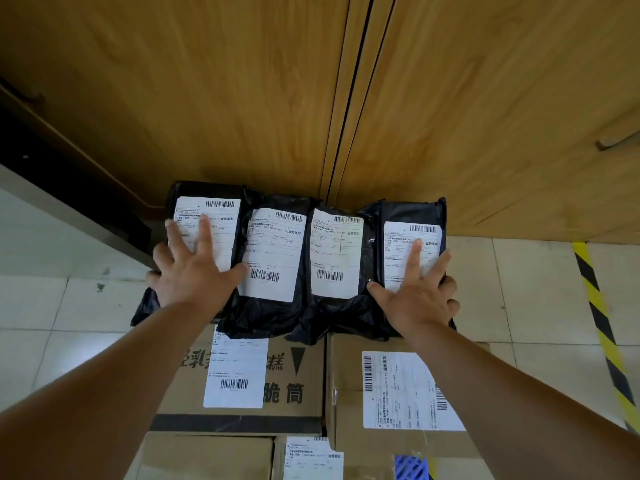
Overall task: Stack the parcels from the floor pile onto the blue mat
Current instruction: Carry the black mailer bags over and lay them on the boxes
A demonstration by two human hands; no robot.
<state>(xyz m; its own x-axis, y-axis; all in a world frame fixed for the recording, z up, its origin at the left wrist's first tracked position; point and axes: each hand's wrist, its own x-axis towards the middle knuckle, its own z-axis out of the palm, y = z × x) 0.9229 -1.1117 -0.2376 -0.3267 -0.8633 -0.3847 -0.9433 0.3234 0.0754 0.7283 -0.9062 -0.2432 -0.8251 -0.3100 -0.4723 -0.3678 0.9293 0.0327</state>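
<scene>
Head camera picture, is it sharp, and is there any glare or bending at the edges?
Head view: mostly sharp, barcodes on the four black parcels crisp though the small print stays unreadable; wide-angle bending curves the wooden doors and floor tiles; soft even light, slight sheen on the black wrap, no harsh glare; both forearms blur slightly at the bottom edge.

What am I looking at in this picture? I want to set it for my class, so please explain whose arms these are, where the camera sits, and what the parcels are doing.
The camera is worn on a person's head, looking down, so the two bare arms are the wearer's own. Four black bagged parcels with white labels lie side by side on top of cardboard boxes, in front of wooden doors. The left hand rests with spread fingers on the leftmost parcel; the right hand does likewise on the rightmost. Neither grips anything. A bit of blue mat shows at the bottom.
</scene>
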